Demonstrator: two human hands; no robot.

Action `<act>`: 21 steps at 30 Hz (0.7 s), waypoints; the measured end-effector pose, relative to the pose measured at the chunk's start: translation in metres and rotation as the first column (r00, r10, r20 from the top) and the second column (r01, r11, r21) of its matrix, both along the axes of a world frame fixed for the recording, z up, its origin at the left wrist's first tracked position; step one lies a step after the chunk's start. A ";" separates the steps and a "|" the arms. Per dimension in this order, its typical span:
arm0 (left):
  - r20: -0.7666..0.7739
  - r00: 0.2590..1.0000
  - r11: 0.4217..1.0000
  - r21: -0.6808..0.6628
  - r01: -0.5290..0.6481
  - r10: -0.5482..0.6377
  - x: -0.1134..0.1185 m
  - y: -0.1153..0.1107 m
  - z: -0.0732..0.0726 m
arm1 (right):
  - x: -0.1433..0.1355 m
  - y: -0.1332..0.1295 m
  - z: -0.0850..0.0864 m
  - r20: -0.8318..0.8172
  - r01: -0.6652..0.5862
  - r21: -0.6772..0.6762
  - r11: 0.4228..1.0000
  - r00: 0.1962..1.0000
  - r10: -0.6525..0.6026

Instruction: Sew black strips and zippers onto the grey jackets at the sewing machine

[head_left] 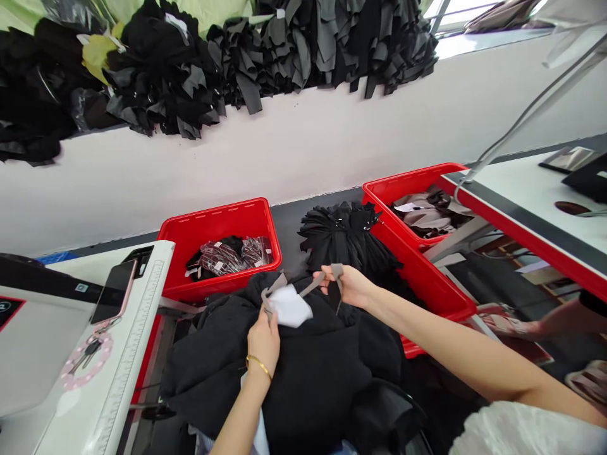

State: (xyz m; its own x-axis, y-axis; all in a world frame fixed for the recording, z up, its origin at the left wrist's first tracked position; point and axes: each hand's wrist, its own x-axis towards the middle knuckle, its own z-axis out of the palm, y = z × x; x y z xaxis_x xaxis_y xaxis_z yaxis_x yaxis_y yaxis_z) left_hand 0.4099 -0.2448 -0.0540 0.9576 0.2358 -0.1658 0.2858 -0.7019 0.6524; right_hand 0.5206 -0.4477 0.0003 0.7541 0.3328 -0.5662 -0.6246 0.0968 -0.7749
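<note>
Thin grey fabric strips (310,285) stretch between my two hands, above a heap of black cloth (313,360). My left hand (264,338), with a gold bracelet on its wrist, is closed on the looped strips at the left. A white piece of paper or cloth (290,306) lies against its fingertips. At the right, my right hand (345,284) pinches the other part of the grey strips, with a short end sticking up over the fingers. Behind it sits a bundle of black strips (341,234).
Red bins stand at back left (218,215) and back right (412,177), holding packets and cloth. A white machine table (137,341) with a phone (114,291) is at left, another table (535,189) at right. A person's foot (507,323) shows lower right.
</note>
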 end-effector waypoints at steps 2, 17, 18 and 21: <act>-0.010 0.995 0.993 -0.068 -0.100 0.099 0.003 0.003 0.001 | -0.012 -0.012 -0.008 -0.068 0.049 -0.051 0.997 0.996 -0.053; 0.130 0.937 0.921 -0.269 -0.282 0.325 -0.010 0.001 -0.002 | -0.079 -0.002 0.071 0.588 -0.606 -0.400 0.687 0.406 0.700; 0.142 0.961 0.942 -0.277 -0.192 0.237 -0.016 -0.002 0.002 | -0.077 0.007 0.076 0.604 -0.580 -0.399 0.711 0.417 0.679; 0.139 0.990 0.962 -0.267 0.050 -0.013 -0.024 -0.006 0.012 | -0.073 0.046 0.085 0.641 -0.518 -0.440 0.734 0.391 0.661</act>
